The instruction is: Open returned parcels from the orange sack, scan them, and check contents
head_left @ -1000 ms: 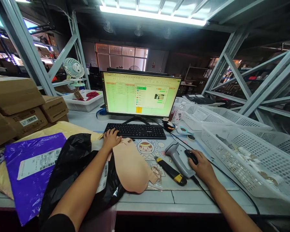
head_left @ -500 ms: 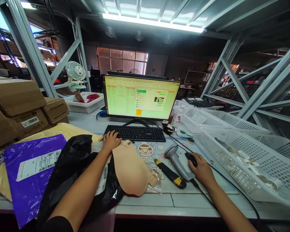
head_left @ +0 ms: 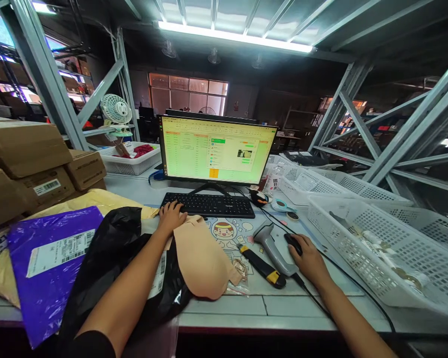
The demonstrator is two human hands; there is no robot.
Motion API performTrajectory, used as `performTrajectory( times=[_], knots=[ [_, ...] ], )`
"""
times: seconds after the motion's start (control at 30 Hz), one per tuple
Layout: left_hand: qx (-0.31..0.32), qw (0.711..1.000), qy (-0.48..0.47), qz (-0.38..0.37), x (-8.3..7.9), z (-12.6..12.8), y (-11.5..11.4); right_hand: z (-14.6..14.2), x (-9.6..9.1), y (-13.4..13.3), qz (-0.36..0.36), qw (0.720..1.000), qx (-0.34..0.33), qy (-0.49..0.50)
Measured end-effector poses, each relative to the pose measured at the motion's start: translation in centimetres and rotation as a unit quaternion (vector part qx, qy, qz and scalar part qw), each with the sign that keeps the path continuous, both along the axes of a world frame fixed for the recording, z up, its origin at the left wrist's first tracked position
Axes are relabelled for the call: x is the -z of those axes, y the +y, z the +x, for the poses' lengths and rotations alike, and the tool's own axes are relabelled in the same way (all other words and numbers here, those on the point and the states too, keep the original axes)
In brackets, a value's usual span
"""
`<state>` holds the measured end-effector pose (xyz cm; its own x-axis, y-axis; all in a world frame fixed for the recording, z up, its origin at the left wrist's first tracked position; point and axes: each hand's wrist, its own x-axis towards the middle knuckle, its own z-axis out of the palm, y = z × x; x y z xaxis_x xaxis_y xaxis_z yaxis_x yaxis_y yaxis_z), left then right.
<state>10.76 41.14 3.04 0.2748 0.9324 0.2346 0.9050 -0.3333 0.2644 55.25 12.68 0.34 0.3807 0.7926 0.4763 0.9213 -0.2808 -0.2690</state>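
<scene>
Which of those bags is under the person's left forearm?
The black bag; the left forearm crosses over it, not over the purple bag or the yellow bag.

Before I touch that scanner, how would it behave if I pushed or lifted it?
The scanner would probably stay stiff, since it looks hard-cased. Lifted, its black cord may trail or tug. Pushed rightward, it could bump the right hand resting close by on the mouse.
</scene>
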Motion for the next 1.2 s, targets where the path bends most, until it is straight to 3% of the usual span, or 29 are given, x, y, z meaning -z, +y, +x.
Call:
performTrajectory(
  times=[0.73,1.2],
  knots=[
    [0.004,0.999,-0.033,-0.003,-0.3,0.0,-0.1,1.4,0.7,0.8,0.011,1.0,-0.022,-0.013],
    [0.012,0.999,-0.038,-0.004,-0.2,-0.1,0.0,0.7,-0.1,0.4,0.032,0.997,-0.06,0.02]
  ],
)
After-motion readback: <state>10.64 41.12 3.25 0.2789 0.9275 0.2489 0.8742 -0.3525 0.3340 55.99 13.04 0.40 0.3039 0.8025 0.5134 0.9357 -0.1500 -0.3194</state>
